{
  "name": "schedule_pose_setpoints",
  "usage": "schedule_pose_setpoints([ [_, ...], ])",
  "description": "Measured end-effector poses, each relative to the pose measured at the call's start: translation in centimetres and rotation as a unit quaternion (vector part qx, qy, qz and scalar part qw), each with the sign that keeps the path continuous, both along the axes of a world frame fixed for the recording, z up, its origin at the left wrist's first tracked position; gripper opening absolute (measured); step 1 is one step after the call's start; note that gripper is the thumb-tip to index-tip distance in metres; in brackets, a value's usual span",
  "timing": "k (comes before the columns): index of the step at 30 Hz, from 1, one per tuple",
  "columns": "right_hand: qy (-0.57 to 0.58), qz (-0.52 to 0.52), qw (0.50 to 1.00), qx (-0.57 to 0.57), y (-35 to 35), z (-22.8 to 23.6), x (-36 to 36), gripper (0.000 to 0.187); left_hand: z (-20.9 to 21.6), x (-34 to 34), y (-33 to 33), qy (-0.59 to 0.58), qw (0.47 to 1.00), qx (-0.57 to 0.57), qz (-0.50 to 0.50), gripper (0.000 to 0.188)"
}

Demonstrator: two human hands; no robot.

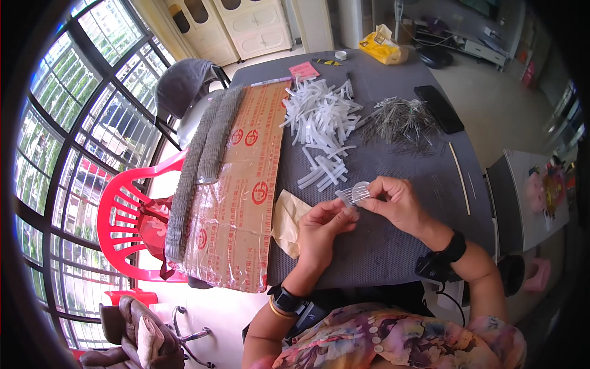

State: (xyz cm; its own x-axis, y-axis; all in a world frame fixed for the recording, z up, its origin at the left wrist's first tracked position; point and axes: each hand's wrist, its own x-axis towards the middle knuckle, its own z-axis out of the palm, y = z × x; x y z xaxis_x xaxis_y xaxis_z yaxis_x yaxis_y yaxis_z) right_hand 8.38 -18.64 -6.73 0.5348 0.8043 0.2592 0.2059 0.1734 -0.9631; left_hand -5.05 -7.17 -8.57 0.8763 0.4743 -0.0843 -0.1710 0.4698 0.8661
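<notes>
Over the near part of the grey table, both my hands meet at a small comb-like piece point(354, 194). Several thin metal prongs run side by side across it, with a pale translucent strip at one end. My left hand point(322, 227) pinches the strip end between thumb and fingers. At the other end, the fingers of my right hand point(398, 202) are closed on a rounded, whitish part. Just beyond my hands lies a heap of white translucent plastic strips point(319, 114). A tangled pile of thin metal wire pieces point(402, 123) sits to its right.
A brown cardboard box point(236, 184) wrapped in clear film lies left, bearing rows of grey ridged pieces point(212, 141). A black phone point(439, 109), wooden stick point(458, 178) and yellow packet point(382, 46) lie on the table point(393, 258). A red chair point(117, 230) stands left.
</notes>
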Motion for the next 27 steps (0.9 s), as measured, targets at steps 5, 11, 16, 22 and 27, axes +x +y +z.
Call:
schedule_pose_setpoints([
  [5, -0.133, 0.001, 0.989, -0.059, -0.8, 1.2, 0.5, 0.017, 0.1, 0.6, -0.6, 0.017, 0.999, 0.031, 0.040, 0.017],
  [11, -0.330, -0.106, 0.888, -0.301, -5.7, 4.7, 7.8, 0.038, 0.3, -0.1, -0.2, 0.024, 0.997, 0.038, 0.067, 0.018],
  [16, -0.353, -0.112, 0.786, -0.496, -9.0, 3.4, 10.4, 0.028, 0.3, 0.8, -0.8, 0.013, 0.998, 0.043, 0.054, 0.018],
  [22, -0.325, -0.092, 0.903, -0.267, -6.1, 1.3, 9.7, 0.011, 0.1, 0.8, -0.7, 0.005, 0.998, 0.031, 0.057, 0.018],
  [27, -0.425, -0.131, 0.871, -0.210, -4.7, 0.6, 8.3, 0.007, 0.7, 0.9, -1.0, 0.009, 0.998, 0.031, 0.058, 0.018],
])
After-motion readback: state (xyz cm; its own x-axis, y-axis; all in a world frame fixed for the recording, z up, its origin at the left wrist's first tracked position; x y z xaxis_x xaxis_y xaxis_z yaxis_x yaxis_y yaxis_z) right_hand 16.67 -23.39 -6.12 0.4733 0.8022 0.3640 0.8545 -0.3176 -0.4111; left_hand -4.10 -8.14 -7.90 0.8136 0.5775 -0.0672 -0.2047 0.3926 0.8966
